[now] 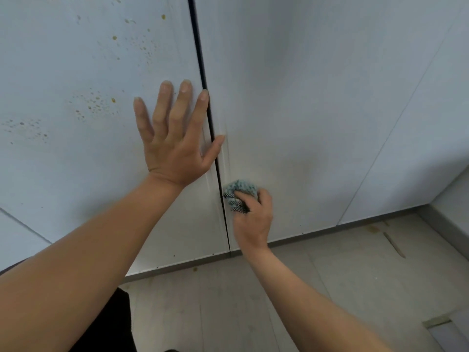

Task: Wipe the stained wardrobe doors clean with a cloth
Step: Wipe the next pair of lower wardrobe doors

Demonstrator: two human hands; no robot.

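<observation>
Two white wardrobe doors meet at a dark vertical gap. The left door [76,72] carries several yellowish-brown spatter stains in its upper and middle parts. The right door [317,110] looks mostly plain, with a faint smudge near its lower left. My left hand [175,138] lies flat on the left door, fingers spread, thumb across the gap. My right hand [253,214] presses a bunched blue-green patterned cloth [239,193] against the lower right door, right beside the gap.
A grey plinth [330,231] runs under the doors. The pale tiled floor [342,275] has a few brown marks near the plinth. A wall [451,207] meets the wardrobe at the right. Dark clothing [111,326] shows at the bottom left.
</observation>
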